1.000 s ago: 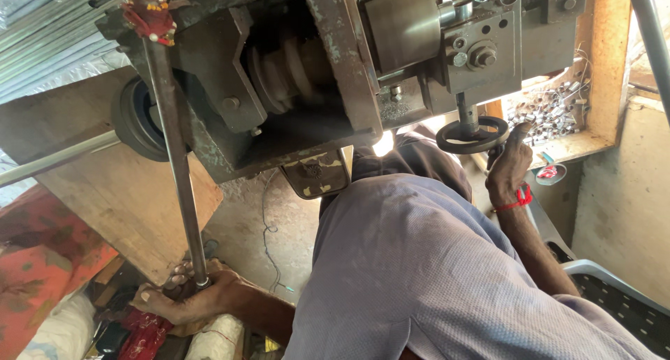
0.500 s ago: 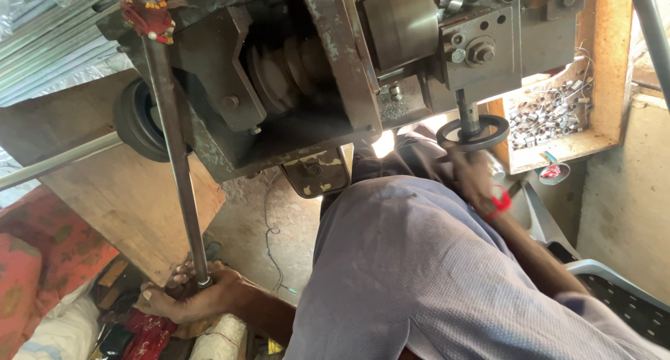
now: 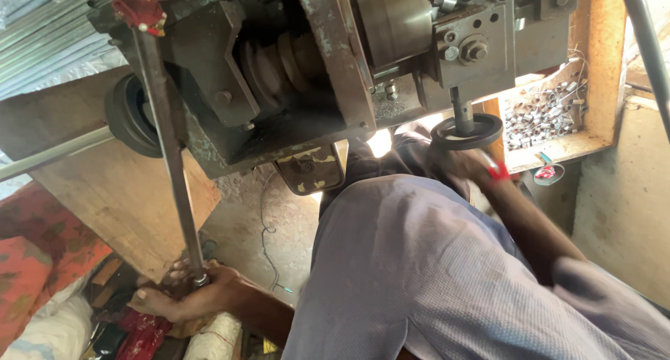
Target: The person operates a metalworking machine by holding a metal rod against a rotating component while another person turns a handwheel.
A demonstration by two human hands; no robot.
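My left hand is low at the left, closed around the bottom end of a long steel rod that rises to a red-tipped top on the grey metal machine. My right hand, blurred and with a red band at the wrist, sits just under the black handwheel below the machine's right block, fingers curled on its rim. My lilac shirt fills the lower middle and hides my lap.
A wooden tray at the right holds several small metal rings. A stepped pulley shows inside the machine. A wooden board, red patterned cloth and a white sack lie at the left.
My right hand has swung from the right side of the handwheel down and to the left under it. The left hand has stayed on the rod's lower end.
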